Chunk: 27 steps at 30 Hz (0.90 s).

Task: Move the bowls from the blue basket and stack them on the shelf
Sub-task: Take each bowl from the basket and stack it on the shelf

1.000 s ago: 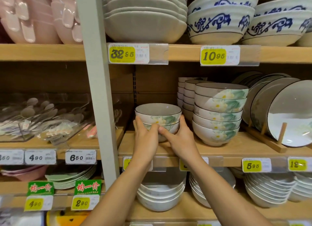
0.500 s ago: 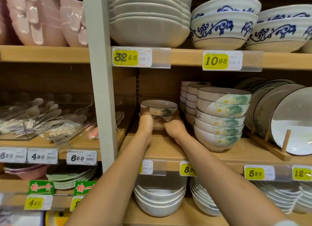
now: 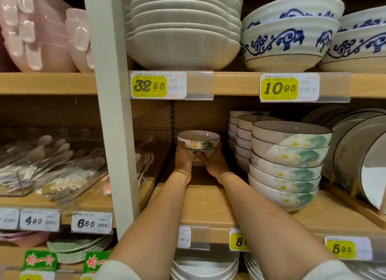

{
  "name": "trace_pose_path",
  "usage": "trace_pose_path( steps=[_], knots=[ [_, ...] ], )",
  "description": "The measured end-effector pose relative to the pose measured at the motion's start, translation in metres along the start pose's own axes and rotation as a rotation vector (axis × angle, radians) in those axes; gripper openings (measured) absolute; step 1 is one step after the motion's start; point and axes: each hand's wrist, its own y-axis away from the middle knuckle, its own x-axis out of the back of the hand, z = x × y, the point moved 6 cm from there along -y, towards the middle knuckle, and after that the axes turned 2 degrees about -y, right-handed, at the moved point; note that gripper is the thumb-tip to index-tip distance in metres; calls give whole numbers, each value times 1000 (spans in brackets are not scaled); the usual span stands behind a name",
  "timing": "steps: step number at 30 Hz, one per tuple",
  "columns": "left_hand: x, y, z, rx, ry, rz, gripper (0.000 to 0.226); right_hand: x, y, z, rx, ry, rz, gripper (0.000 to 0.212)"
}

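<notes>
- Two small bowls [image 3: 198, 143], nested one in the other, white with a dark rim and yellow-and-green flowers. They sit far back on the middle shelf [image 3: 208, 208], near its rear wall, just left of centre in view.
- Cannot tell whether the lower bowl's foot touches the board or hangs just above it.
- Left hand [image 3: 183, 157] at the pair's 8 o'clock, fingers wrapped around the left side, fingertips up near the top rim.
- Right hand [image 3: 216, 160] at the pair's 4 o'clock, fingers curled around the right side, thumb across the front of the lower bowl.
- Both forearms reach in over the shelf's front edge; pale sleeve cuffs show at the bottom of view.
- At 3 o'clock of the pair, well apart: a stack of larger flowered bowls [image 3: 286, 169] near the shelf front.
- Behind that stack, two columns of smaller bowls [image 3: 243, 137].
- Further toward 3 o'clock: plates [image 3: 359, 154] standing on edge in a wooden rack.
- At 9 o'clock: a grey upright post [image 3: 112, 112]; beyond it, spoons in a clear box [image 3: 52, 160].
- At 12 o'clock, on the shelf above: a stack of plain white bowls [image 3: 181, 29] over a yellow 32.95 tag [image 3: 149, 87].
- At 1 o'clock: blue-patterned bowls [image 3: 288, 37] over a 10.95 tag [image 3: 279, 89].
- At 10 o'clock: pink bowls [image 3: 37, 29].
- At 6 o'clock, one shelf down: white dishes [image 3: 204, 266].
</notes>
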Motion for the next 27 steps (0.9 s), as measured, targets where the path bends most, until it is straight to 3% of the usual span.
trace_pose_path(
  steps=[4,12,17,21,27],
  knots=[
    [-9,-23,-4,-23,43,-16,50,-3,-15,6,61,-84,68,95],
    [-11,-69,-19,-26,74,161,54,-12,-51,17,67,-188,130,97],
    [-12,-88,-21,-104,-52,274,58,-16,-62,25,32,-303,169,93],
    [-14,-91,-24,-138,-168,269,59,-15,-64,28,21,-314,186,93],
    [-10,-89,-25,-129,-163,264,61,-13,-63,31,7,-325,171,91]
  ],
)
